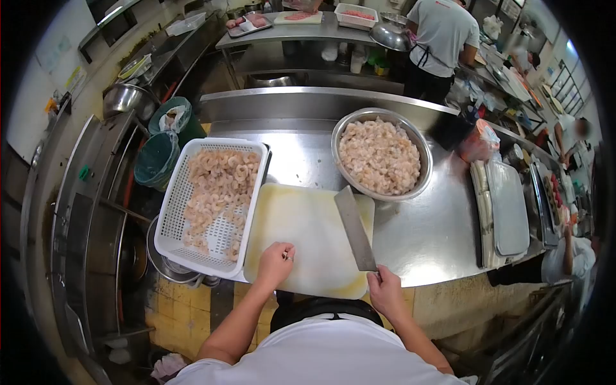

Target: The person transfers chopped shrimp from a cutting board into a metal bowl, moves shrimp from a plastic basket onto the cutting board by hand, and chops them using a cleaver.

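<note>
My right hand [386, 292] is closed round the handle of a cleaver [355, 231], whose broad grey blade points away from me over the right edge of the white cutting board [301, 224]. My left hand [276, 262] is closed above the board's left part; something small and dark shows at its fingers, too small to name. Peeled shrimp [221, 183] lie in a white perforated basket [168, 221] left of the board. Behind the board's right corner, a round steel bowl [427, 168] is heaped with chopped, pale shrimp [380, 154].
Green bins [156, 160] stand left of the basket. At the right are grey trays [507, 208] and a plastic bag [480, 141]. A raised steel ledge [289, 96] runs behind the worktop. A co-worker [443, 38] stands beyond it; other people are at far right.
</note>
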`<state>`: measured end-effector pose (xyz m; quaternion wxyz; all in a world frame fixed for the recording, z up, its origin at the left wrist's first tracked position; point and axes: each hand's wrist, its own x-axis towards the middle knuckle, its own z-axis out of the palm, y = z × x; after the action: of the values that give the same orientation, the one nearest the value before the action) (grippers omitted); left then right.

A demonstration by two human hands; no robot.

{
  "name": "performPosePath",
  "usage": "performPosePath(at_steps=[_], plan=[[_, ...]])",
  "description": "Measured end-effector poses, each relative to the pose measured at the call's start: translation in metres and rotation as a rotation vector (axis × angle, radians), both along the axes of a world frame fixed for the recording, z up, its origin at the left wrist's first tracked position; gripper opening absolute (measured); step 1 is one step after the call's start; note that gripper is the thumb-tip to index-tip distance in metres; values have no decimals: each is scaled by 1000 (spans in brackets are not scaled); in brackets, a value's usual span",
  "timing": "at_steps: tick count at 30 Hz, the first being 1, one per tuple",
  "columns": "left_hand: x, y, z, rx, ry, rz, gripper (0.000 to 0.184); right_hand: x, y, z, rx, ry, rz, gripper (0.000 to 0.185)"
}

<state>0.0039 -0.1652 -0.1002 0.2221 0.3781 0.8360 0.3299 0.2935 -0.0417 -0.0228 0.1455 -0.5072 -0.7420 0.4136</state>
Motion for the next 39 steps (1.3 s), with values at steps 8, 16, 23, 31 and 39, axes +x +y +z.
performPosePath(at_steps=[8, 16, 23, 31, 39], plan=[[-15, -47, -18, -81, 280, -38, 32, -46, -49, -2, -22, -61, -11, 30], [-2, -12, -23, -11, 14, -222, 8, -20, -53, 3, 8, -36, -76, 27], [11, 119, 17, 352, -481, -99, 6, 49, -33, 21, 99, 170, -270, 22], [58, 322, 73, 658, 473, -333, 18, 127, 11, 19, 245, 137, -373, 23], [192, 289, 8, 216, 252, -672, 28, 166, 26, 17, 420, 19, -379, 32]])
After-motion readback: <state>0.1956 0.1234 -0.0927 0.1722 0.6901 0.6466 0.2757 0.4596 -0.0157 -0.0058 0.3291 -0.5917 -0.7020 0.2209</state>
